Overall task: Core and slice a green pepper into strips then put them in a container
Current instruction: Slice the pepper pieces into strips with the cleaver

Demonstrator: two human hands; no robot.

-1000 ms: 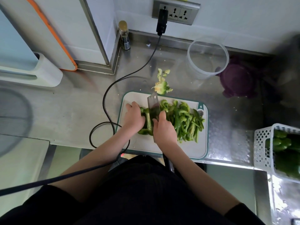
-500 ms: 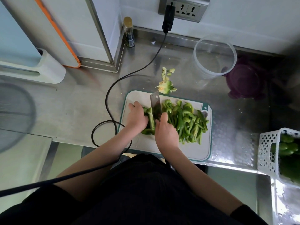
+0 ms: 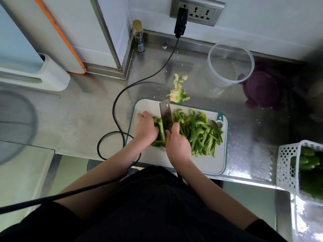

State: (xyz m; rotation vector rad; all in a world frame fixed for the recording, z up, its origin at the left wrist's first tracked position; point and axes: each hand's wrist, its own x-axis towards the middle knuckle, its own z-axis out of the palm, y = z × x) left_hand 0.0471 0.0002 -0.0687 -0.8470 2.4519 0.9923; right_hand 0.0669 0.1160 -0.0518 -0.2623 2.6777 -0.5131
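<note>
On the white cutting board (image 3: pixel 152 105), which sat at the near edge of the steel worktop (image 3: pixel 82 119), the left hand (image 3: pixel 146 127) pressed curled fingers down on the uncut pepper piece (image 3: pixel 159 132). The right hand (image 3: pixel 177 145) was closed around the cleaver (image 3: pixel 166 116), its blade upright just beside the left fingers. Cut strips (image 3: pixel 201 133) lay heaped to the right, reaching near the board's right rim. The clear container (image 3: pixel 230 63) stood well apart by the back wall, with the core scraps (image 3: pixel 178 94) just off the board's far edge.
</note>
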